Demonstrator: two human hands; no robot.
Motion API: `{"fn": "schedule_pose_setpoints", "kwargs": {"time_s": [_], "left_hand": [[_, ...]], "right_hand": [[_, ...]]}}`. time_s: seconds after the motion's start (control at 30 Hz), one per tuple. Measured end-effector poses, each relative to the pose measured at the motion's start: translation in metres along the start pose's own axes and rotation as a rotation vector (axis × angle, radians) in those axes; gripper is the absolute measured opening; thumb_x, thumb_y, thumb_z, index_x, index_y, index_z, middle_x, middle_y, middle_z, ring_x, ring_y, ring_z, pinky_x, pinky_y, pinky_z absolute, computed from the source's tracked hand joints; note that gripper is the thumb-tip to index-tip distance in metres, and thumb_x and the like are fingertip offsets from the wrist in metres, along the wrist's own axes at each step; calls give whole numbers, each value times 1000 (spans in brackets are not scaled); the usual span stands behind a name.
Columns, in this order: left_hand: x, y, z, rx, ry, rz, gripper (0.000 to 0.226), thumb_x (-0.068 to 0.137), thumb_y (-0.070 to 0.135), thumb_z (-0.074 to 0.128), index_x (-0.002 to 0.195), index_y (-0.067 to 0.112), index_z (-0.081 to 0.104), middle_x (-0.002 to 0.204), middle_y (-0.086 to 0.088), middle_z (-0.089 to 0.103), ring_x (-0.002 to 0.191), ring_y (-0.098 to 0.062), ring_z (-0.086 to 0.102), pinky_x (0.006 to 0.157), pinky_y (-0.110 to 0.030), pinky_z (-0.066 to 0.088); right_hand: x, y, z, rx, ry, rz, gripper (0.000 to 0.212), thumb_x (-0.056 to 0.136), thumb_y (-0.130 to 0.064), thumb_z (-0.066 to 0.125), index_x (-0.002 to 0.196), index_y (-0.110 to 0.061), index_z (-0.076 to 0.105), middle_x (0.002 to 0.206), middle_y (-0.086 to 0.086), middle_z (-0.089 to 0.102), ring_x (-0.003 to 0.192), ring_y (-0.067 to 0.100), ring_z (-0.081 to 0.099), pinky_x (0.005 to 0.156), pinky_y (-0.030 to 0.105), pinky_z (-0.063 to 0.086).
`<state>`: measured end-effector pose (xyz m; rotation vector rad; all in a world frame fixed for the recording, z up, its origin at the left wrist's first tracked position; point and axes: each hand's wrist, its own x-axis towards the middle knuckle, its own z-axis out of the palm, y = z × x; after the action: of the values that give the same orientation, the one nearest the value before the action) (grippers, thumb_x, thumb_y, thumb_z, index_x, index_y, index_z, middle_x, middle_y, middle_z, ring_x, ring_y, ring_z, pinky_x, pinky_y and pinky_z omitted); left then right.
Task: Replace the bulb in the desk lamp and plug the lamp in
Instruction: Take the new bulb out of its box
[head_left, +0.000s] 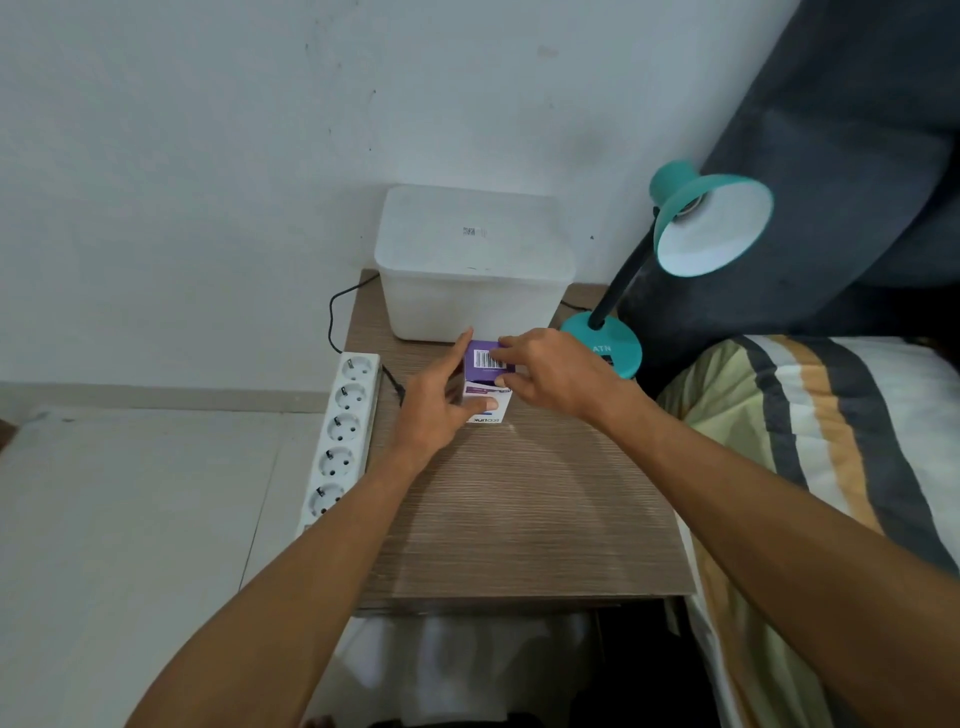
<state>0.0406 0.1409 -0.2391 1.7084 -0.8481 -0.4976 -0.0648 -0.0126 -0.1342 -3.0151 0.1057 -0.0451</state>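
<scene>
A small purple and white bulb box (485, 376) stands on the wooden bedside table (519, 509), just in front of a white bin. My left hand (441, 400) grips the box from its left side, thumb across the white front. My right hand (550, 374) pinches the purple top flap with its fingertips. The teal desk lamp (696, 228) stands at the table's right back corner, its shade tilted toward me; the socket inside looks empty. Its round base (615, 345) sits beside my right hand. A white power strip (340, 441) lies along the table's left edge.
A white plastic bin (472, 265) with a lid stands at the back of the table against the wall. A black cord (332, 317) runs behind it and down to the power strip. A striped bed cover (821, 441) and dark cushion lie to the right.
</scene>
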Motion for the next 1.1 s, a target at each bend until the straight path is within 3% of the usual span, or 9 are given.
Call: {"fn": "schedule_pose_setpoints", "kwargs": {"time_s": [0.13, 0.37, 0.6, 0.77, 0.9, 1.0, 1.1], "left_hand": [[1, -1, 0, 19, -1, 21, 103, 77, 12, 88, 161, 29, 30, 135, -6, 66, 118, -12, 69, 102, -36, 58], [2, -4, 0, -1, -7, 48, 103, 79, 9, 87, 161, 28, 29, 137, -5, 64, 121, -11, 68, 101, -36, 59], [1, -4, -1, -7, -13, 56, 105, 78, 12, 86, 162, 33, 26, 137, -2, 65, 120, -7, 68, 101, -38, 59], [-3, -3, 1, 12, 5, 67, 113, 81, 13, 86, 163, 39, 14, 129, 15, 65, 117, -4, 69, 102, -38, 59], [-5, -5, 2, 89, 44, 101, 114, 81, 17, 87, 162, 46, 12, 131, -3, 69, 111, -8, 72, 96, -43, 61], [-2, -7, 1, 147, 38, 139, 112, 82, 19, 87, 161, 49, 13, 131, -4, 69, 110, -10, 72, 95, -42, 62], [-2, -6, -1, 247, 29, 175, 113, 84, 22, 85, 157, 59, 6, 129, -6, 70, 107, -11, 71, 94, -33, 61]], "right_hand": [[-7, 2, 7, 8, 77, -26, 41, 98, -36, 59, 128, -9, 65, 122, 13, 69, 105, 26, 65, 83, 40, 57], [-12, 2, 15, 122, 182, 21, 44, 99, -35, 60, 132, -7, 62, 126, 13, 68, 114, 26, 64, 88, 37, 57], [-13, -8, 21, 321, 382, 134, 29, 99, -25, 61, 121, -8, 70, 110, 8, 75, 100, 21, 70, 83, 36, 59], [-7, -8, 29, 561, 447, 343, 39, 100, -34, 59, 133, -14, 63, 117, 4, 74, 102, 8, 70, 87, 27, 59], [4, -11, 25, 715, 545, 451, 35, 97, -31, 64, 130, -19, 66, 114, 1, 75, 98, 1, 68, 85, 21, 58], [9, -9, 21, 692, 614, 483, 31, 96, -29, 66, 125, -17, 70, 112, 0, 76, 99, 3, 69, 86, 25, 59], [10, -6, 18, 656, 638, 508, 32, 95, -29, 67, 125, -16, 70, 107, 1, 76, 97, 6, 69, 86, 23, 58]]}}
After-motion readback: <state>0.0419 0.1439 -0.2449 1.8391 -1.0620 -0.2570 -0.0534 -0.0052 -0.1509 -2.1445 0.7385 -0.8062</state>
